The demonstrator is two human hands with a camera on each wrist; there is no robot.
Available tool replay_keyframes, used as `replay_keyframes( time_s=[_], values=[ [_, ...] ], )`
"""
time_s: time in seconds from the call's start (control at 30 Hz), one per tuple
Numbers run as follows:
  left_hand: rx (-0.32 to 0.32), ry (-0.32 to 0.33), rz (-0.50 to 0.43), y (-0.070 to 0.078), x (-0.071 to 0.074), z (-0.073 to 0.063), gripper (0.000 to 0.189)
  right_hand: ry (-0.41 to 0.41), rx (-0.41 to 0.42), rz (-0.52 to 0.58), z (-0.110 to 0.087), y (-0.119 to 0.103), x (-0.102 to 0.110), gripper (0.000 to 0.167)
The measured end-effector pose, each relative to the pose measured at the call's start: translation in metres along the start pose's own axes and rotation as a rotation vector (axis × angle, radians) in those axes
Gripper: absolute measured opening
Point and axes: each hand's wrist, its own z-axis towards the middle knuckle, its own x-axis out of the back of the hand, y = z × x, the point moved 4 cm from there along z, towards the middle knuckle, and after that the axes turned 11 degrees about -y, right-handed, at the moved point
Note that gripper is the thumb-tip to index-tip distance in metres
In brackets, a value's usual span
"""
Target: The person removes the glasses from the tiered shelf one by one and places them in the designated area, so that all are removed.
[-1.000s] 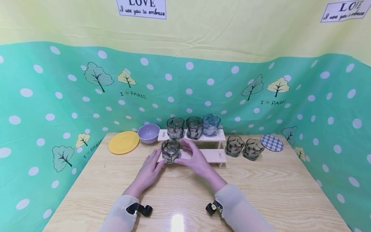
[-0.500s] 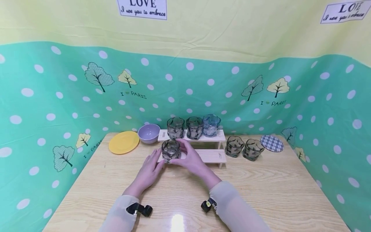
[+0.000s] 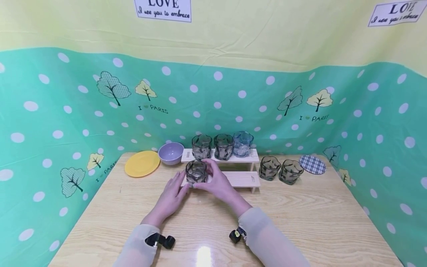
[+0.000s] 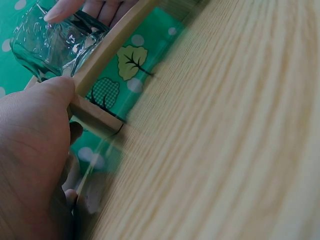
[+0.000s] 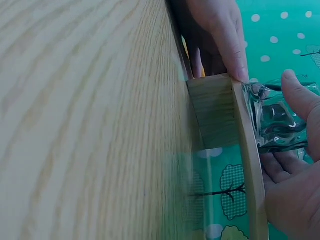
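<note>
On lower wooden shelf [image 3: 241, 179], left end: smoky glass tumbler [image 3: 196, 172], gripped by right hand [image 3: 219, 183], likely for steady placement. Against same shelf end: left hand [image 3: 171, 195], outstretched, likely as brace.

The head camera looks from high on the near side of the lower shelf [image 3: 241, 180], forward and down, framing the surface [image 3: 200, 217] around it and the backdrop [image 3: 207, 104] behind. Left wrist camera [image 3: 169, 242] and right wrist camera [image 3: 235, 236] sit low and close before the shelf, rolled sideways; both share its left end.
</note>
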Motion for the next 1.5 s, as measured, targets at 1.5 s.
replay_keyframes(
  time_s=[1.5],
  values=[
    [-0.019, 0.009, -0.010, 0.000, 0.001, 0.000, 0.065, 0.050, -0.013, -0.034, -0.020, -0.004, 0.017, 0.096]
  ],
)
